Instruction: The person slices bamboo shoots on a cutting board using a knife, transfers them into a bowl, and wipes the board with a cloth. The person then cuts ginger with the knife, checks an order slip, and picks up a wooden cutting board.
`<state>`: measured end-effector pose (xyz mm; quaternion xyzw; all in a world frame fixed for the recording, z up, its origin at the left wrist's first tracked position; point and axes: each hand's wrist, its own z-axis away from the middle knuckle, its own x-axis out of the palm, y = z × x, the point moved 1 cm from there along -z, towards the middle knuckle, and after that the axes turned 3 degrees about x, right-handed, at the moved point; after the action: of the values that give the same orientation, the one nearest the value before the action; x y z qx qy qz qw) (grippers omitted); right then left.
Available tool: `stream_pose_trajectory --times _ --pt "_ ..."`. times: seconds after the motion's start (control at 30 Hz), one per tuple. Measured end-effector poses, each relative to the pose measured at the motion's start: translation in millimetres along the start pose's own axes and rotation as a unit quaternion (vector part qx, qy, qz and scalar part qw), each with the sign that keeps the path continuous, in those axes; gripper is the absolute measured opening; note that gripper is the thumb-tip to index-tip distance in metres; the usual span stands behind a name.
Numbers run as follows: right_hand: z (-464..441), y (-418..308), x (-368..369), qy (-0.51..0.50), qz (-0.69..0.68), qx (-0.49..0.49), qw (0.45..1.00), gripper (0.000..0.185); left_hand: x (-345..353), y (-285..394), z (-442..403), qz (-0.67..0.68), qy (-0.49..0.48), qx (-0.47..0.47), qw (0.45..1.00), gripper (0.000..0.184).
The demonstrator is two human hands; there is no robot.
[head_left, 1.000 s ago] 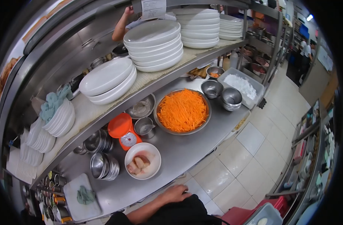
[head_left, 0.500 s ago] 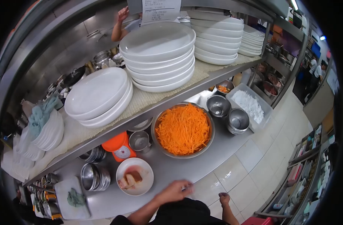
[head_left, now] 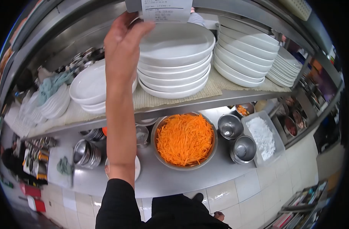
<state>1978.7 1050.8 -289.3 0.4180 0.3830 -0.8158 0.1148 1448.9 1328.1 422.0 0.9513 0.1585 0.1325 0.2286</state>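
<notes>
My left hand [head_left: 125, 42] is raised at the upper shelf, its thumb and fingers closing at the lower left corner of a printed receipt [head_left: 167, 10]. Some fingertips are hidden there. Just below and to its right stands a stack of white oval plates [head_left: 176, 63]. My left forearm crosses in front of another white plate stack [head_left: 88, 86]. Low beside my body, my right hand [head_left: 219, 216] looks curled. What it may hold is hidden.
A steel bowl of shredded carrot [head_left: 185, 140] stands on the steel counter [head_left: 182, 176]. Right of it are small steel bowls [head_left: 243, 149] and a plastic tub of white powder [head_left: 263, 137]. The shelf edge [head_left: 182, 105] overhangs the counter. A white bowl [head_left: 137, 168] is mostly behind my forearm.
My left hand has risen from above the counter's front edge to the receipt. My right hand stays low at my side. The view has shifted.
</notes>
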Motion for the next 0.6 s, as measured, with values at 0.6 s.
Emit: stream_pose_trajectory --times 0.6 --pt "18.1 -405.6 -229.3 -0.186 -0.354 -0.471 0.786 0.052 80.5 63.1 214.0 -0.207 -0.086 -0.218 0.95 0.018"
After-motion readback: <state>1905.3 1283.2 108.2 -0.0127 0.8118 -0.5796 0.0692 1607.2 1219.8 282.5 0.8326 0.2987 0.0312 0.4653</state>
